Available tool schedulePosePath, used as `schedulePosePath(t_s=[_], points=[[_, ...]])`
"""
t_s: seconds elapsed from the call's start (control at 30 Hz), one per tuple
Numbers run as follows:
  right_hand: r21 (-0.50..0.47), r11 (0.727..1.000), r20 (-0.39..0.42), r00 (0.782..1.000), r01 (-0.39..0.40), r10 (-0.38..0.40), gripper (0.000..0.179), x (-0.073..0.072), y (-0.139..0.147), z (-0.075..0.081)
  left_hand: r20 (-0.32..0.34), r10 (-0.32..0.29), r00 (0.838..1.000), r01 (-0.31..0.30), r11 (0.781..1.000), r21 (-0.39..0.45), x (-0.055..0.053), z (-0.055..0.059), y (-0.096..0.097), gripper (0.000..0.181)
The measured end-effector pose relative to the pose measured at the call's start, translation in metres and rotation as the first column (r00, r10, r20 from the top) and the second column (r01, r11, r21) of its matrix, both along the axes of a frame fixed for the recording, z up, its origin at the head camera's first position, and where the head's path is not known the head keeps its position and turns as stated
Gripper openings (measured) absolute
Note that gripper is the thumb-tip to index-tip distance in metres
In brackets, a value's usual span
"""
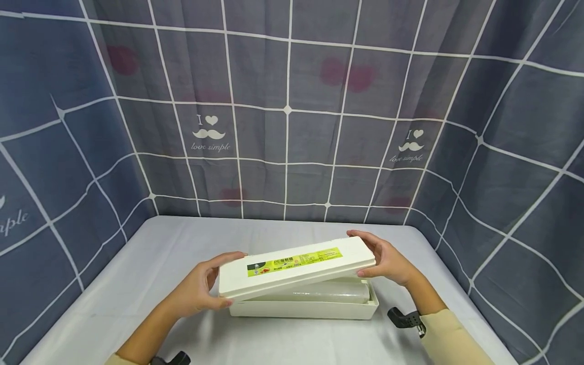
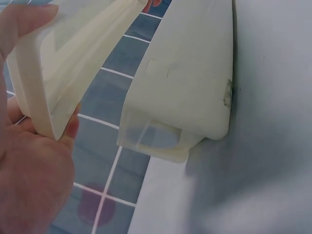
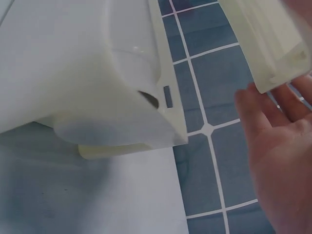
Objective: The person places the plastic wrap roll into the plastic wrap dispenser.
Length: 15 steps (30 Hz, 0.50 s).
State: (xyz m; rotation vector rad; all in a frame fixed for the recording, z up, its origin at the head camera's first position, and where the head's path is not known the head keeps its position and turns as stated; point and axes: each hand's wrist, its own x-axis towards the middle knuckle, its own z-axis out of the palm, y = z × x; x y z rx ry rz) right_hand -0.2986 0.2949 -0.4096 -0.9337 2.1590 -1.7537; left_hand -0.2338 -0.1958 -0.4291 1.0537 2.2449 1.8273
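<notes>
A long white lid (image 1: 296,266) with a yellow-green label is lifted off its box, its right end higher than its left. My left hand (image 1: 203,284) grips the left end, thumb on the near edge and fingers at the far side. At the other end my right hand (image 1: 388,258) holds the lid the same way. Below it the white box base (image 1: 303,310) sits on the table with a roll of clear cling film (image 1: 324,292) inside, partly hidden by the lid. The left wrist view shows the lid's hollow underside (image 2: 73,58); in the right wrist view the roll (image 3: 134,44) lies in the base.
A white cloth covers the table (image 1: 191,238). Grey-blue checked curtains (image 1: 287,101) hang behind it and along both sides. Each wrist wears a dark strap, such as the right one (image 1: 406,319), below a beige sleeve.
</notes>
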Motion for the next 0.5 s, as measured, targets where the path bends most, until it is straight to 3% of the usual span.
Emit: schedulePosePath(t_s=[0.27, 0.5], points=[[-0.019, 0.997, 0.004, 0.998, -0.069, 0.069, 0.091, 0.0026, 0.0026, 0.0027, -0.013, -0.035, 0.999, 0.035, 0.999, -0.016, -0.0010, 0.0021, -0.0062, 0.089], [-0.048, 0.997, 0.011, 0.998, -0.067, 0.068, 0.089, 0.0047, 0.0039, -0.0005, -0.024, -0.033, 0.999, 0.032, 0.998, -0.057, -0.0022, 0.0037, -0.0068, 0.089]])
